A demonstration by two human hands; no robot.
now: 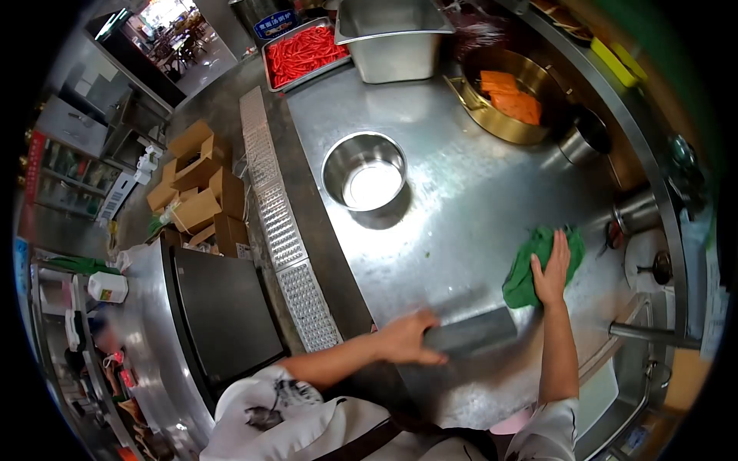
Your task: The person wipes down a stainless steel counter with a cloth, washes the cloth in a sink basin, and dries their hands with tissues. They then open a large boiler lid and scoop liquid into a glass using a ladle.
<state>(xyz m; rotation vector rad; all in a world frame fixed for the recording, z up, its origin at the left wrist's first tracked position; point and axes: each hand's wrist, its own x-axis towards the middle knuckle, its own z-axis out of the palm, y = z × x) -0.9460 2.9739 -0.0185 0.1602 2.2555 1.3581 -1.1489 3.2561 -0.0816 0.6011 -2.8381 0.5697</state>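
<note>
My left hand (406, 338) grips the near-left end of a dark grey rectangular block (473, 332), blurred by motion; its exact kind I cannot make out. To the right, my right hand (552, 276) lies flat on a crumpled green cloth (521, 275), fingers stretched out and pressing it against the steel worktop (453, 230). Farther up the worktop stands a round stainless steel pot (336, 183) with nothing visible inside but its shiny bottom.
A tray of red chillies (306, 55), a deep steel pan (396, 58) and a brass-coloured pot (503, 127) holding orange blocks stand at the back. At right are a small steel pot (586, 137) and a sink (634, 384). Cardboard boxes (204, 180) sit left.
</note>
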